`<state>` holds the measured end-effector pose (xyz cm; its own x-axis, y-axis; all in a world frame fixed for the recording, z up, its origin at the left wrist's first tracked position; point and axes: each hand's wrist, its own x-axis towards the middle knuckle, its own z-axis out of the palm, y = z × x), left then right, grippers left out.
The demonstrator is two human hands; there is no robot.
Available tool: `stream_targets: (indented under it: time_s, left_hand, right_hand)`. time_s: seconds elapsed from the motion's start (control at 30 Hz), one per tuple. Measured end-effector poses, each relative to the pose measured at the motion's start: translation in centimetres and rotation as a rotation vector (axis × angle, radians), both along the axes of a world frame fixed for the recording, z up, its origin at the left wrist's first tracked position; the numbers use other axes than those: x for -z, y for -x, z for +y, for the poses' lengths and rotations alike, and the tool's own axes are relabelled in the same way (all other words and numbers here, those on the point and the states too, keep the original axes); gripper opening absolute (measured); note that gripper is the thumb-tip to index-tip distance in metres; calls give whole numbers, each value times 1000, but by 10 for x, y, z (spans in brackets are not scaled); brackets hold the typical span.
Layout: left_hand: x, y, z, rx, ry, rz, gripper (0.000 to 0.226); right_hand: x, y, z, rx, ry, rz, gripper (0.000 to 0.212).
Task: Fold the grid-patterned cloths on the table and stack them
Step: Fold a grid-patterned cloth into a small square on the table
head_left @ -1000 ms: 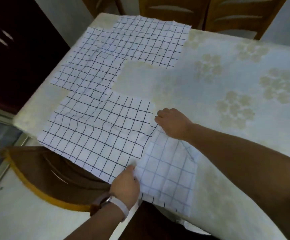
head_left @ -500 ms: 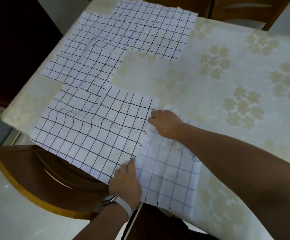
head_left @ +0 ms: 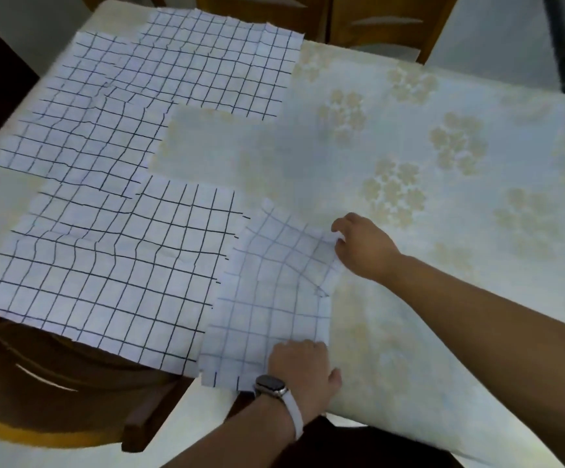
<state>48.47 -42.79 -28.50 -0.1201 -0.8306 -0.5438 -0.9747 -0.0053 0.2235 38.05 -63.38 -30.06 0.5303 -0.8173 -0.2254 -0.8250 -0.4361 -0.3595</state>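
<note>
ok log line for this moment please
phase: folding | right hand: pinches far corner of folded cloth | left hand: on its near edge, grip unclear | other cloths: flat, unfolded

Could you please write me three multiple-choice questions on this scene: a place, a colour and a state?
1. Where does the pale-lined cloth lie relative to the nearest bold-lined cloth? A. to its right B. to its left C. on the chair
2. What colour is the watch strap? A. black B. white C. red
3. What is the right hand doing? A. lying flat on bare table B. gripping a chair C. pinching the pale-lined cloth's far corner
Answers: 1 A, it lies past that cloth's right edge; 2 B, a white band circles the wrist; 3 C, the corner sits between thumb and fingers.
</note>
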Motion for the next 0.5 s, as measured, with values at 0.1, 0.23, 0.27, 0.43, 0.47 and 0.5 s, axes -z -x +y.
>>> stream_targets:
  time_s: [0.1,0.23,0.27,0.43,0.47,0.5]
  left_hand:
    - [11,4,5,30,-11,-51,40]
    - [17,9,13,41,-9,-107,40]
    - [17,12,14,36,-12,-115,41]
    - [15,26,20,6,-39,-168,40]
    - [16,30,21,-14,-61,-167,39]
    - [17,33,22,-43,-65,-161,39]
  right_hand:
    - [10,17,3,179,-142,36,35]
    - [20,19,12,182,-188,1,37]
    - [21,20,15,157,-171,1,40]
    - [27,34,23,-152,-20,58,40]
    - [28,37,22,-184,24,61,35]
    - [29,38,20,-214,71,66,29]
